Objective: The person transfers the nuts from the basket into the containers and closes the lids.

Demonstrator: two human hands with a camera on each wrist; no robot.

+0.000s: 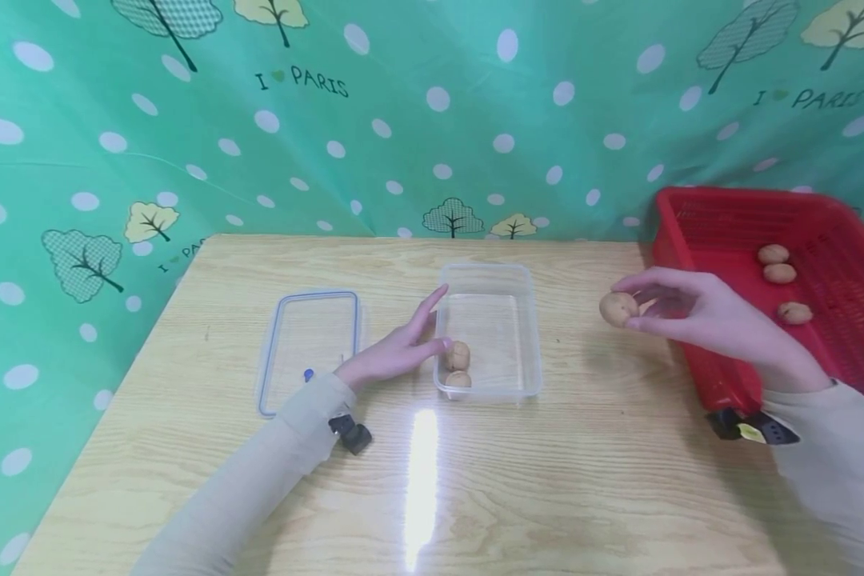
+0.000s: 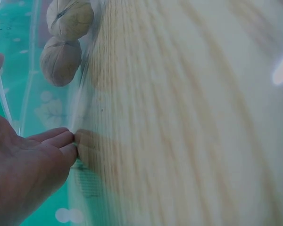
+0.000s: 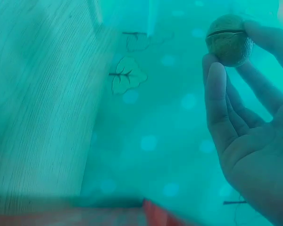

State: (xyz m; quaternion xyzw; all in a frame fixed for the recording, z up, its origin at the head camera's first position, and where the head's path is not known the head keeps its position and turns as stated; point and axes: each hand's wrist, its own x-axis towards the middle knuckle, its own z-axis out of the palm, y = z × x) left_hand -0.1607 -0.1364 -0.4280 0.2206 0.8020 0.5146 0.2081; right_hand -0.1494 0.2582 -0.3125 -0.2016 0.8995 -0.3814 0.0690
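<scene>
brown walnut [image 1: 618,309] pinched in the right hand [image 1: 698,320], in the air between red basket [image 1: 727,216] and clear tub [image 1: 526,336]
left hand [image 1: 396,352], fingers straight, steadies the tub wall beside two walnuts [image 1: 458,364]; its lid [image 1: 310,348] lies aside so the top stays clear

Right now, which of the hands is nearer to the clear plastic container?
Left. The left hand touches the clear container's left wall; the right hand holds a walnut off to the container's right, apart from it.
</scene>
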